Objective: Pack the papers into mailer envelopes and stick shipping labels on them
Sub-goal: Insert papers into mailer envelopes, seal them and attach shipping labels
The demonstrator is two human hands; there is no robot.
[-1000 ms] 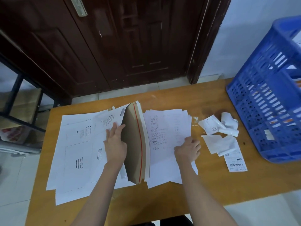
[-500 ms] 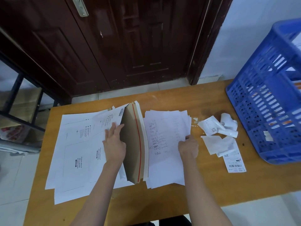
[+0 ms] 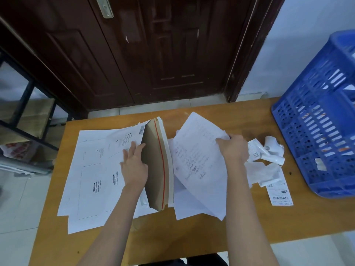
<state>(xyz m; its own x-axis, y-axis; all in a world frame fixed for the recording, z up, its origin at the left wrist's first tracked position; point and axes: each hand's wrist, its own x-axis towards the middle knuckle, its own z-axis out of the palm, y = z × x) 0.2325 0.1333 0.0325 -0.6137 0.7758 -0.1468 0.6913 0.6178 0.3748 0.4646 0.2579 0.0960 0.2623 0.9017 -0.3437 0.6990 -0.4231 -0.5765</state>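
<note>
A: Though barely begun, judging by the orange-brown wooden desk [image 3: 192, 237]. Blue slotted plastic crate [image 3: 315, 143] cut off at right, contents unclear.

B: Flat white printed mailer envelopes [image 3: 92, 169] stacked left, unfilled. Topmost brown-lined mailer envelope [image 3: 156, 169] held agape by left hand [image 3: 134, 167], fingers straight, spread inside.

A: Handwritten white paper sheets [image 3: 199, 162] lifted off remaining pile by right hand [image 3: 235, 148], pinching top edge. Not yet inserted.

B: Small white shipping labels [image 3: 280, 196] beside crate, unstuck; crumpled ones illegible.
</note>
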